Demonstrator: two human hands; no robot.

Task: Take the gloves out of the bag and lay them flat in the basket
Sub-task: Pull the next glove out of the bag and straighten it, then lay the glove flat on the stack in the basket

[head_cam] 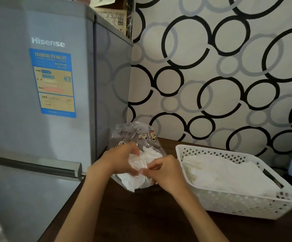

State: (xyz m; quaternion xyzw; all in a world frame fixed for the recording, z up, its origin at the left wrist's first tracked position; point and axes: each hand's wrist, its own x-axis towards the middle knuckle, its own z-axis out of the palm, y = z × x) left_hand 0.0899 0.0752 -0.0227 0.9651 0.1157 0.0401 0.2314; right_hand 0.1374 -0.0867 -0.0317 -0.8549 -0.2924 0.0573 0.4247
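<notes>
Pinching at the bundle of white gloves [138, 172], I have both hands at the mouth of the clear printed bag [138, 135], which sits on the dark table [141, 215] just right of the grey fridge [37, 102]. My left hand [119, 159] has its fingers curled around the bag and the wad from the left side. My right hand [164, 172] has thumb and fingertips closed together on a fold of glove at the near right edge of the bundle. The gloves sit between my two hands, half out of the bag, with the bag's long axis running from far left toward me.

The white perforated basket [246, 205] lies just right of my right hand, well within reach, and already holds a flat layer of white gloves [229, 173]. So my right hand is the nearer one for the carry: I judge the coming move is a pull toward me and then rightward over the basket's near-left rim, while my left hand keeps the bag back.
</notes>
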